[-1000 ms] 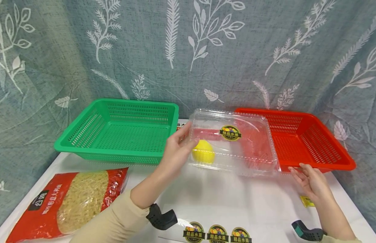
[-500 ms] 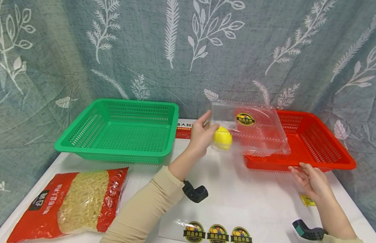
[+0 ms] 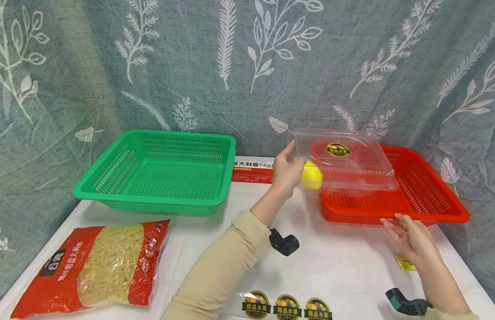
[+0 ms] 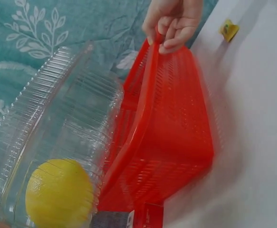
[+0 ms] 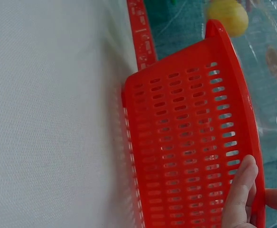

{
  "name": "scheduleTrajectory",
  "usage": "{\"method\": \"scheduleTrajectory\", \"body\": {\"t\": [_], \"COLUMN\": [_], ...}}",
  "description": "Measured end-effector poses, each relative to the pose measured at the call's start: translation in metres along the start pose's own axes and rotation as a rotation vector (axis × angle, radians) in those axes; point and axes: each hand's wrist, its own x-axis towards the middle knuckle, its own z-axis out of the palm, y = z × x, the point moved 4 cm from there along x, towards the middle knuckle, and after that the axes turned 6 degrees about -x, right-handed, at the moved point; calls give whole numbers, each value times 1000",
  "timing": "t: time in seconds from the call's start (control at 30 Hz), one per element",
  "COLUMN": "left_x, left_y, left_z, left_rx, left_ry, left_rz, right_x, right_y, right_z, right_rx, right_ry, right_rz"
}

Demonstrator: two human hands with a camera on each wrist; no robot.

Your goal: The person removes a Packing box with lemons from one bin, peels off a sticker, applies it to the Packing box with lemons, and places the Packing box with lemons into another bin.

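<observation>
My left hand point(image 3: 288, 174) grips the left end of a clear plastic clamshell box point(image 3: 361, 166), held in the air over the red basket point(image 3: 363, 212). A yellow lemon point(image 3: 312, 175) shows through the box's left end, close to my fingers. On top of the box is a round black-and-gold sticker point(image 3: 337, 150). My right hand point(image 3: 413, 242) pinches the basket's front rim near its right end. The right wrist view shows the thumb and a finger on opposite sides of that rim point(image 5: 246, 111). In the left wrist view the box point(image 4: 81, 118) hangs tilted beside the basket.
At the back left stands a green basket point(image 3: 151, 202). A red pasta bag point(image 3: 107, 266) lies in front of it. A red pasta-sauce box point(image 3: 253, 173) lies between the baskets. Several stickers point(image 3: 287, 306) are at the front edge, and a small yellow packet point(image 3: 405, 263) near my right wrist.
My left hand has carried the box with the lemon rightward and back, over the red basket, uncovering the pasta-sauce box. My right hand has stayed at the basket rim.
</observation>
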Motion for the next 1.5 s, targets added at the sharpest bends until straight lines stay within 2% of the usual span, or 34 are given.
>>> {"method": "scheduleTrajectory", "body": {"t": [0.17,0.43,0.6,0.8,0.9,1.1,1.27,1.5], "left_x": [3,0,-4,-7,-10,-14,-12,-13], "left_y": [-6,-12,-17,-29,-37,-51,-57,-58], "left_z": [15,40,58,74,80,83,84,88], "left_rx": [38,105,83,79,102,134,169,280], "left_ry": [22,27,15,4,16,50,46,-2], "left_rz": [24,112,104,91,83,21,40,48], "right_x": [0,0,0,1,0,-1,-1,-2], "right_y": [-1,0,0,1,1,2,2,1], "right_z": [0,-1,-1,-1,-1,-1,0,0], "right_rx": [-12,-39,-53,-48,-43,-41,-33,-8], "right_ry": [13,39,51,55,60,68,69,49], "right_rz": [-1,11,13,20,21,11,18,25]}}
